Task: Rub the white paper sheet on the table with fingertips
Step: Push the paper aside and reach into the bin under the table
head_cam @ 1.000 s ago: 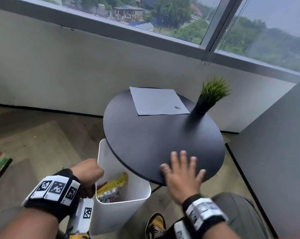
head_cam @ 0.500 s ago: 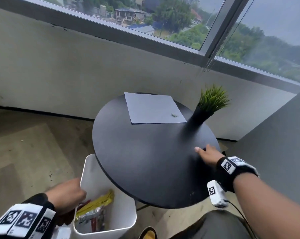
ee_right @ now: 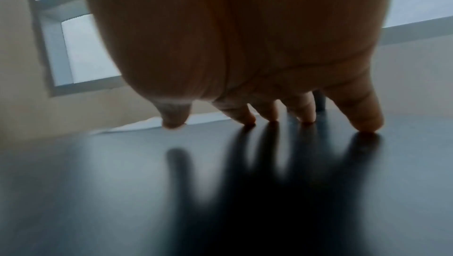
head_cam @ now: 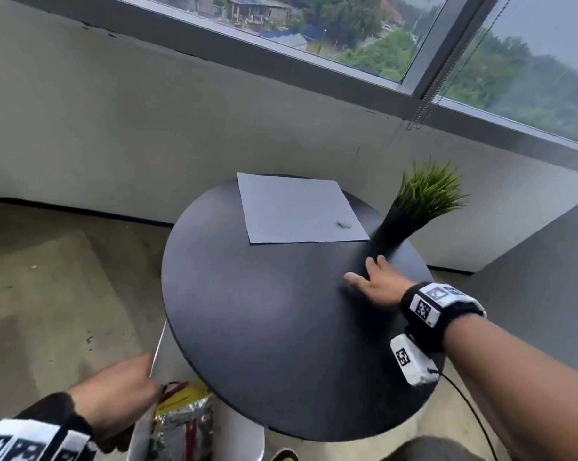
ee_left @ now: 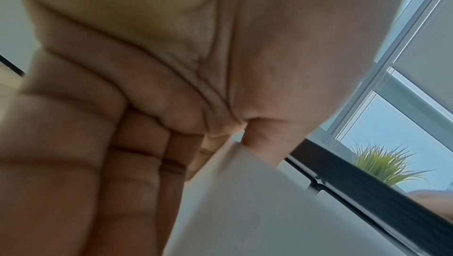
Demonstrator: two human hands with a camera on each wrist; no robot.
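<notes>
The white paper sheet point(head_cam: 297, 207) lies flat on the far part of the round black table point(head_cam: 247, 311), with a small grey crumb point(head_cam: 344, 223) near its right corner. My right hand point(head_cam: 374, 281) is open on the bare tabletop, short of the sheet's near edge and beside the plant pot. In the right wrist view its spread fingertips point(ee_right: 247, 119) touch the table, and the sheet point(ee_right: 147, 124) shows just beyond them. My left hand point(head_cam: 121, 394) is low at the left and grips the rim of a white bin point(head_cam: 158, 347), thumb on one side of the bin wall point(ee_left: 245, 202).
A green grass plant point(head_cam: 427, 191) in a black pot point(head_cam: 390, 231) stands at the table's right rim, close to my right hand. The bin under the table's near-left edge holds wrappers point(head_cam: 181, 404). A wall and window lie behind, a grey partition at the right.
My right hand left the table's near edge, swung to the right side and slid forward toward the pot and the sheet. The left hand stays at the bin's rim.
</notes>
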